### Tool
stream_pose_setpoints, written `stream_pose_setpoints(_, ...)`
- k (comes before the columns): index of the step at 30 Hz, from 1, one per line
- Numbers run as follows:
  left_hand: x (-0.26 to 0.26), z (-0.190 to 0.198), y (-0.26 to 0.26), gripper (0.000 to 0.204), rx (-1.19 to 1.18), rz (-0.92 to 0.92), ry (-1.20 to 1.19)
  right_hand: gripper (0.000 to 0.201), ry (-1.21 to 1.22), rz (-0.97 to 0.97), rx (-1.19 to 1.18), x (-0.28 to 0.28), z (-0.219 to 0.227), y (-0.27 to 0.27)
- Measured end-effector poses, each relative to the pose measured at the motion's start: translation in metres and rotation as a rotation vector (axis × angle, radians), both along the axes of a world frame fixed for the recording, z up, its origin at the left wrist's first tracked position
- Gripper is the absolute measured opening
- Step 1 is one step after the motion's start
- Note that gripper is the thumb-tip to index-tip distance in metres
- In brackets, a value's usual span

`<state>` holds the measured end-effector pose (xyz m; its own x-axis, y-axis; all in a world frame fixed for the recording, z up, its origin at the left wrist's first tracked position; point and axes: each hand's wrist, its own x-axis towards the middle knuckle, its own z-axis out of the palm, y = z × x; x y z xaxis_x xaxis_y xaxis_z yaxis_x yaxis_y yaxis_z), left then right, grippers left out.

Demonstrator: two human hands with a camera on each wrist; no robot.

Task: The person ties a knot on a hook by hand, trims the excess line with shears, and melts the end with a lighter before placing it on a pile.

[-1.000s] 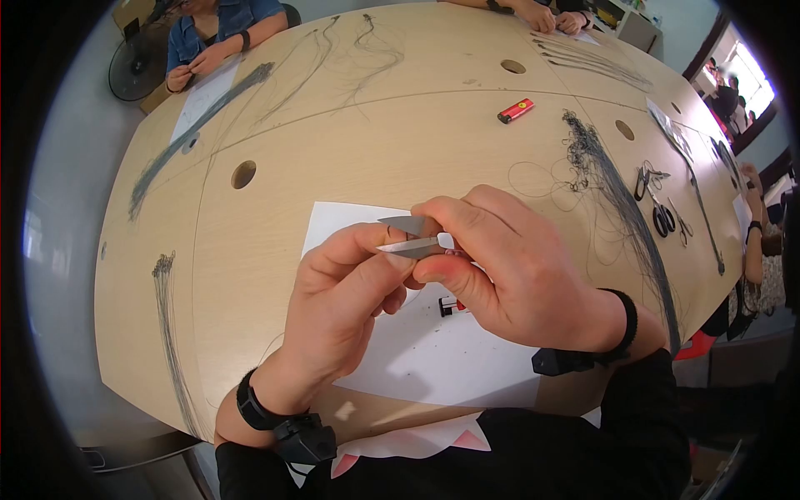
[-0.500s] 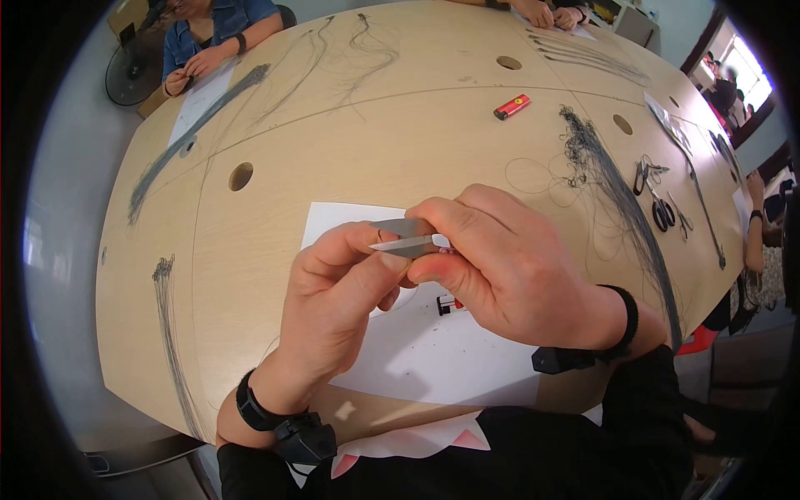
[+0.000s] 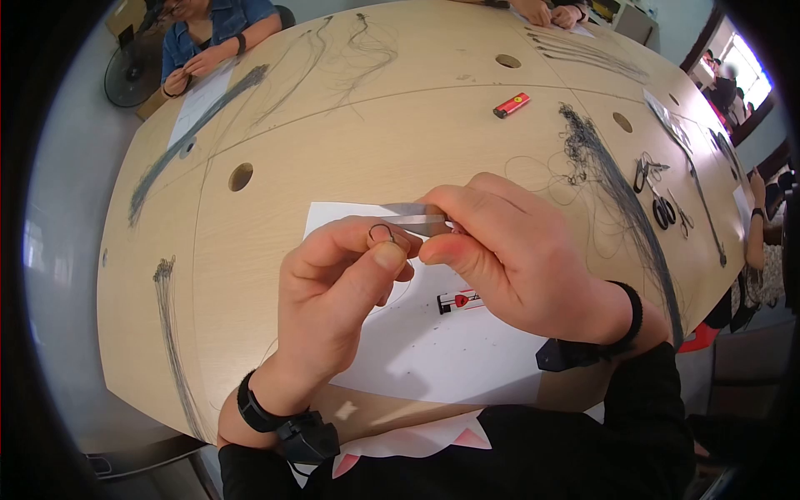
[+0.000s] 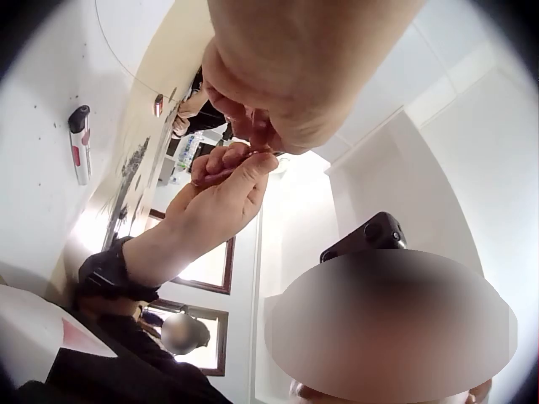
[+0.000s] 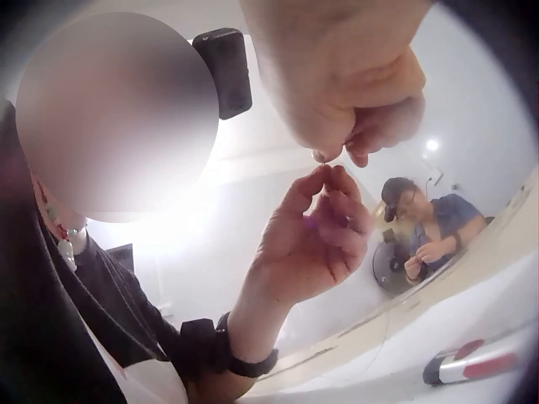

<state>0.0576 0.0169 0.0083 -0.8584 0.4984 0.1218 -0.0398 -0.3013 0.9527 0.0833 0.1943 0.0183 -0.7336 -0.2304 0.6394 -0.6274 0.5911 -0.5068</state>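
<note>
Holding a dark thread loop (image 3: pixel 380 226) above the near part of the table (image 3: pixel 333 158), pinched between thumb and index finger of the left hand (image 3: pixel 327 296), with the other fingers curled in beneath. Gripping small scissors (image 3: pixel 423 222) in the right hand (image 3: pixel 523 271), fingers bent round, hold on the handles mostly hidden. Just shifted the blades from over the left thumb to the far side of the fingertips — leaving the loop in plain sight. Probably moved to reach or check the loop; impossible to tell whether anything has been cut. Showing more, too, of the white-and-red lighter (image 3: pixel 451 303) on the white paper (image 3: pixel 467 375) below, beside scattered dark specks. Flanked on the right by a tangled strand bundle (image 3: pixel 621 196) and, beyond, by black-handled scissors (image 3: pixel 662 214); on the left by a thinner bundle (image 3: pixel 168 325). Backed on the far side by a red lighter (image 3: pixel 512 106) — and, far left, by a person in blue denim (image 3: pixel 218 25).
</note>
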Motion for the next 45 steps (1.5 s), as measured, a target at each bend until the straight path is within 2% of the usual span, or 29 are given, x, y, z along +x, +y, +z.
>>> stream_pose_setpoints(2,0.001,-0.001,0.001,0.012,0.098,0.064,-0.014,0.026,0.010,0.016,-0.010,0.001,0.004,0.000)
stream_pose_setpoints(4,-0.001,-0.002,0.000,0.012,0.107,0.084,0.002,0.029,-0.099,0.010,0.038,0.005,0.007,-0.002)
stream_pose_setpoints(17,-0.003,-0.004,0.001,0.009,0.150,0.134,0.119,0.027,-0.098,0.039,0.010,0.002,0.000,-0.004)
stream_pose_setpoints(24,-0.004,-0.004,0.001,0.008,0.133,0.149,0.125,0.025,-0.131,0.055,-0.036,0.002,-0.001,-0.005)
stream_pose_setpoints(26,-0.007,-0.009,-0.002,0.008,0.063,0.112,0.241,0.025,-0.131,0.058,-0.048,0.002,-0.002,-0.005)
stream_pose_setpoints(33,-0.007,-0.004,0.000,0.009,0.083,0.147,0.211,0.025,-0.162,0.100,-0.058,0.001,-0.001,-0.003)
stream_pose_setpoints(35,-0.007,-0.004,0.000,0.010,0.065,0.140,0.314,0.025,-0.171,0.114,-0.077,0.002,0.001,-0.003)
stream_pose_setpoints(37,-0.007,-0.005,-0.001,0.011,0.033,0.126,0.351,0.025,-0.321,0.157,-0.083,0.005,0.007,-0.003)
stream_pose_setpoints(45,-0.008,-0.006,0.000,0.013,-0.001,0.089,0.466,0.025,-0.401,0.194,-0.187,0.008,0.011,-0.003)
